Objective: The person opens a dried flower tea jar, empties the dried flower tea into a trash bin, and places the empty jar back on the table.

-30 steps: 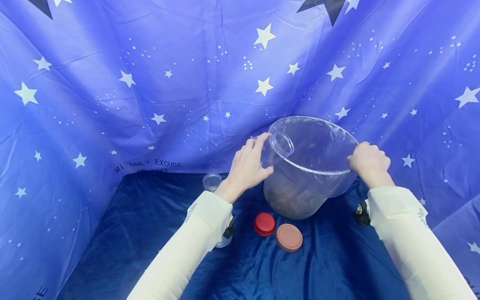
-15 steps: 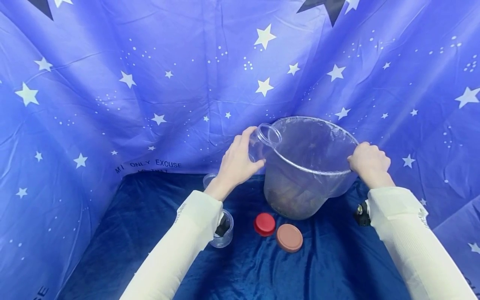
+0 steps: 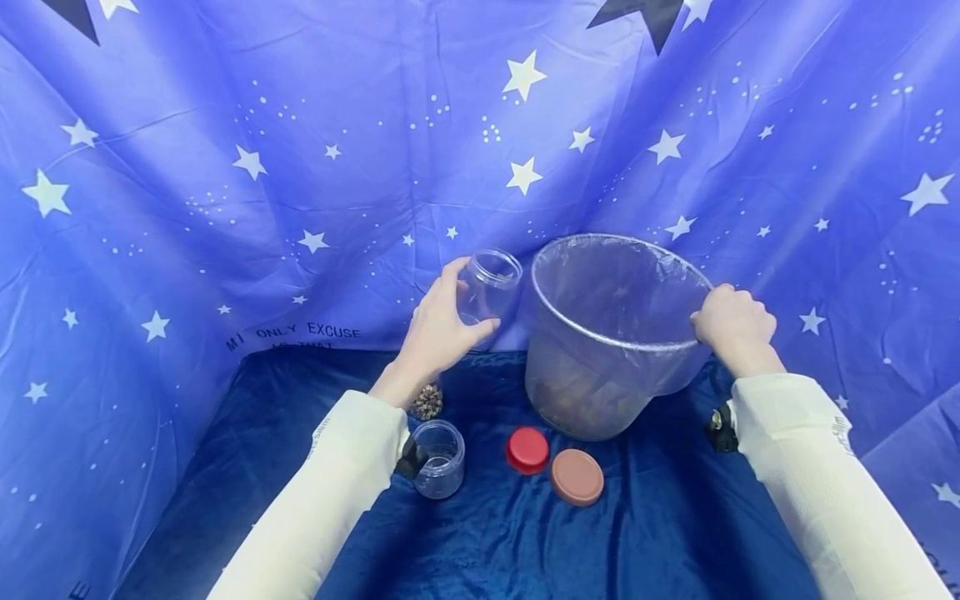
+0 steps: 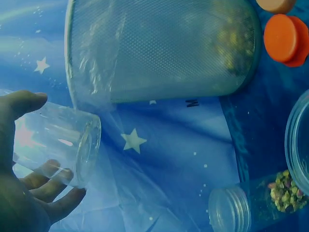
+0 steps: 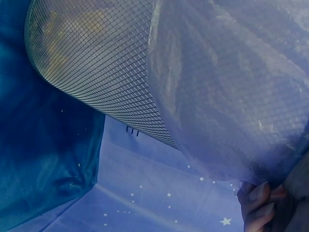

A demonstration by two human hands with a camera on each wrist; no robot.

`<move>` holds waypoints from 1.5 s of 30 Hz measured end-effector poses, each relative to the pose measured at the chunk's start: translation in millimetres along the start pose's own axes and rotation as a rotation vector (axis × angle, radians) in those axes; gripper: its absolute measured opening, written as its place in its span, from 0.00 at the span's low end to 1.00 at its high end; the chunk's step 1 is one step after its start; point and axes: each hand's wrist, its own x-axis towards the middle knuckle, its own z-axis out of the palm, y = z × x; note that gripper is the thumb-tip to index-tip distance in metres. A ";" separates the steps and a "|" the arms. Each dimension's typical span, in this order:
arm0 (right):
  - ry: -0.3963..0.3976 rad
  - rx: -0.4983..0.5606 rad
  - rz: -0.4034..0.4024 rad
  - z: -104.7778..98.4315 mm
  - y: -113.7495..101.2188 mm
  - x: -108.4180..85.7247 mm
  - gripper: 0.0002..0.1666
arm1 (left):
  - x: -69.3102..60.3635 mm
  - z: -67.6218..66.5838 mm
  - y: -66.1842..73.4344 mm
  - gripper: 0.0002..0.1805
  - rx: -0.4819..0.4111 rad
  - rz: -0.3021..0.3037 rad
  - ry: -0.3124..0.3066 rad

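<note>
Clear jar is up in the air, mouth up, near the back edge of the dark blue cloth, just left of the mesh bin; head view shows a gap between the two. Left hand pinches the jar round its side, thumb on one flank, fingers on the other. Bin stands toward the cloth's back right corner, plastic liner folded over its rim, brownish-yellow bits showing through the mesh at the bottom. Right hand grips the rim on its right side, fingers curled over. Red lid lies in front of the bin, pinkish-brown lid just to its right. Second jar stands mouth up left of the lids. Behind it, a third jar, mostly hidden by the left arm in the head view, has dried bud-like bits in its bottom. Starry blue-purple curtain hangs along the back edge.
</note>
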 end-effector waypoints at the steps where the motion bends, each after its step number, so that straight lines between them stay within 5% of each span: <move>1: 0.000 0.000 -0.001 0.3 -0.2 -0.1 0.38 | -0.5 -2.3 -1.6 0.48 -0.005 -0.004 0.000; 18: -0.003 0.003 -0.008 0.4 1.7 2.1 0.38 | -5.8 -29.6 -23.2 0.50 -0.064 -0.098 0.043; 31: -0.015 -0.005 -0.014 1.8 4.3 5.5 0.39 | -19.2 -46.7 -37.3 0.50 -0.063 -0.121 0.089; 45: -0.009 0.002 -0.005 2.0 4.5 5.7 0.37 | -27.8 -53.8 -53.5 0.49 -0.171 -0.100 0.119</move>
